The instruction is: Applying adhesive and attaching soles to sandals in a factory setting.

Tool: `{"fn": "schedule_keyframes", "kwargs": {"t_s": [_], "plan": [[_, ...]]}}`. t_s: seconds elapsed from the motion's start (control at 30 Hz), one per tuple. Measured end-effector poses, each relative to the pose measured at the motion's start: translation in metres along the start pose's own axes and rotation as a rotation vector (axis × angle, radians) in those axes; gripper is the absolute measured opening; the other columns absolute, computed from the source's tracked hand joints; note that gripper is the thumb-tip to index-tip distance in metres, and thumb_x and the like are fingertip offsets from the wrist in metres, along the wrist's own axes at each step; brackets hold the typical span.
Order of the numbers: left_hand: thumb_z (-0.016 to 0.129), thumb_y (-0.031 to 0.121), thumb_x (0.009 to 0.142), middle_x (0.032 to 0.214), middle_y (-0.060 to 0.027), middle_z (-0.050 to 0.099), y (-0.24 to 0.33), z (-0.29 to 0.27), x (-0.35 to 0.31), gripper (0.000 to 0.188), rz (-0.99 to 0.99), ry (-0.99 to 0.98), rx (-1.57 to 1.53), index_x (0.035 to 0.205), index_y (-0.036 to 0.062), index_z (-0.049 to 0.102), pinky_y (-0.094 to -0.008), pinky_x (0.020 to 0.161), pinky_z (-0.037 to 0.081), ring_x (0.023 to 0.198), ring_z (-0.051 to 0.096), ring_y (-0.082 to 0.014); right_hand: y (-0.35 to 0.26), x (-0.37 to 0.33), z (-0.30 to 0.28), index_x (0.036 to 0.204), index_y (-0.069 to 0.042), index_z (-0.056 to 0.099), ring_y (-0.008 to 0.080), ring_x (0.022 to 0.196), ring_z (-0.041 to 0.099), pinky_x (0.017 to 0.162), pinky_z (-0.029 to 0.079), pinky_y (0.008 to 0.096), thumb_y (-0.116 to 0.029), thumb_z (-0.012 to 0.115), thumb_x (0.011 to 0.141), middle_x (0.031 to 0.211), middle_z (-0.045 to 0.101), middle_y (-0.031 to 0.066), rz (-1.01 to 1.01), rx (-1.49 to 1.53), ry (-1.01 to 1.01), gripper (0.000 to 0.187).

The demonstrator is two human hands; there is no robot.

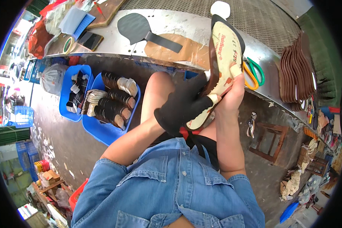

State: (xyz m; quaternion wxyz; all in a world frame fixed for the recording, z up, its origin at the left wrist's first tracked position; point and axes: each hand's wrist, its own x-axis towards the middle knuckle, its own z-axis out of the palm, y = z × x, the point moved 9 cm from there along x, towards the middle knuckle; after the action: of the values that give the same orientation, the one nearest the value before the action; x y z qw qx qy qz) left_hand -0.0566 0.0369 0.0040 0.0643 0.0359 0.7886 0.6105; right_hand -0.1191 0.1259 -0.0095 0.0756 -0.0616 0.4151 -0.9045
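Shoemaking workshop, metal workbench (171,22), stacked brown soles (296,72), blue bins of insoles (102,131), scissors (252,74)

A cream shoe insole with dark backing (221,57) stands between both hands above the curved metal workbench's near edge (114,45); orange-and-green-handled scissors (253,72) lie right of it, stacked brown leather soles (297,72) by the bench's right edge.

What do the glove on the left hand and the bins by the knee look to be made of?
Glove on the left hand: black knitted fabric, likely; matte, fuzzy surface with no shine. Blue bins: moulded plastic by the look; smooth, slightly glossy walls and rounded rims. The shoe sole both hands hold looks like cream printed board; the exact material is unclear.
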Motion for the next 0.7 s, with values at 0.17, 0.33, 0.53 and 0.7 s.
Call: {"fn": "schedule_keyframes", "kwargs": {"t_s": [0.17, 0.33, 0.53, 0.7], "plan": [[0.067, 0.023, 0.081, 0.102, -0.0082, 0.061, 0.004, -0.002, -0.005, 0.049, 0.211, -0.18, -0.454, 0.121, 0.0007, 0.05, -0.0258, 0.078, 0.046, 0.09, 0.056, -0.0128, 0.015, 0.008, -0.01, 0.116, -0.001, 0.051, 0.0211, 0.074, 0.056, 0.065, 0.048, 0.0324, -0.039, 0.03, 0.094, 0.087, 0.059, 0.0113, 0.205, 0.17, 0.089, 0.048], [0.055, 0.03, 0.091, 0.087, -0.0056, 0.062, -0.002, -0.01, -0.005, 0.037, -0.01, -0.08, -0.433, 0.111, -0.0008, 0.058, -0.0235, 0.068, 0.045, 0.08, 0.055, -0.0085, 0.015, 0.007, -0.004, 0.11, -0.002, 0.053, 0.0214, 0.075, 0.054, 0.065, 0.047, 0.0337, -0.036, 0.034, 0.092, 0.083, 0.058, 0.011, 0.223, 0.146, 0.055, 0.043], [0.064, 0.016, 0.081, 0.128, -0.0093, 0.048, -0.014, 0.013, -0.009, 0.07, 0.06, -0.324, -0.409, 0.139, -0.0002, 0.028, -0.0311, 0.101, 0.032, 0.119, 0.042, -0.0159, 0.005, 0.011, -0.012, 0.105, -0.002, 0.055, 0.0198, 0.074, 0.057, 0.068, 0.048, 0.0339, -0.038, 0.039, 0.092, 0.083, 0.059, 0.0106, 0.111, 0.085, 0.159, 0.041], [0.06, 0.004, 0.074, 0.13, -0.0075, 0.047, -0.018, 0.01, -0.009, 0.081, 0.026, -0.058, -0.704, 0.144, 0.0082, 0.022, -0.0291, 0.094, 0.038, 0.11, 0.048, -0.0142, 0.002, 0.022, -0.014, 0.108, -0.001, 0.057, 0.0126, 0.072, 0.058, 0.063, 0.046, 0.0234, -0.032, 0.04, 0.095, 0.088, 0.06, 0.0059, 0.05, -0.4, 0.021, 0.037]]}}
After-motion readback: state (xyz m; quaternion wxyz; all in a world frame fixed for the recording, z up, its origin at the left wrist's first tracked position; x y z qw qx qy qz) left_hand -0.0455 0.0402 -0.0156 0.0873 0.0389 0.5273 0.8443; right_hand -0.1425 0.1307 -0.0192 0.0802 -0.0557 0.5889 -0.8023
